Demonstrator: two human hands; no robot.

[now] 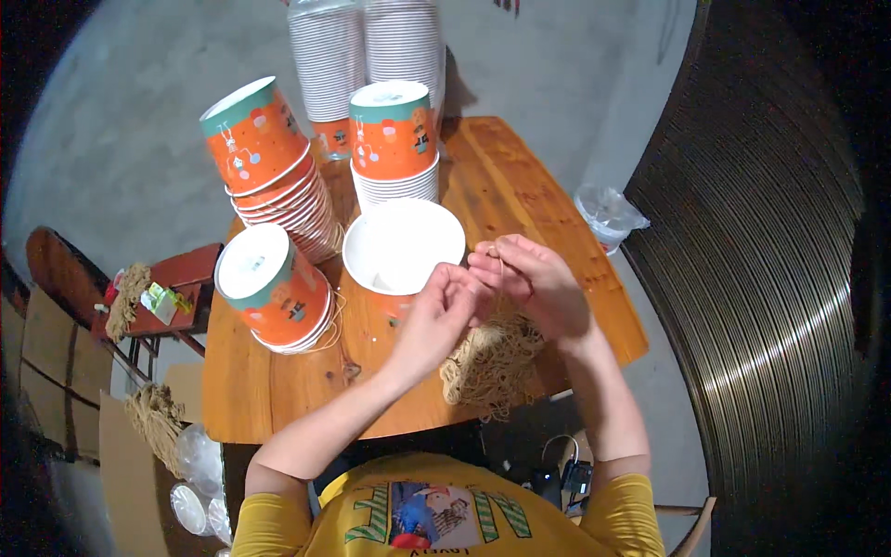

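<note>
Close together over the table, my left hand [450, 302] and my right hand [538, 283] have their fingers pinched. A thin beige string [502, 267] hangs from the right fingertips. What sits between the left fingers is too small to make out. Under both hands lies a tangled heap of beige string [492, 371] at the table's front edge. Just left of the fingers, a white-lined paper bucket [404, 246] stands upright with its mouth up; a small pale piece rests inside it.
Upside-down stacks of orange and green paper buckets stand at the left [278, 288], behind it [269, 158] and at the back [393, 135]. Tall wrapped stacks [325, 65] rise behind. Right of the wooden table [520, 186] are a bagged bin [608, 218] and a ribbed metal shutter [761, 278].
</note>
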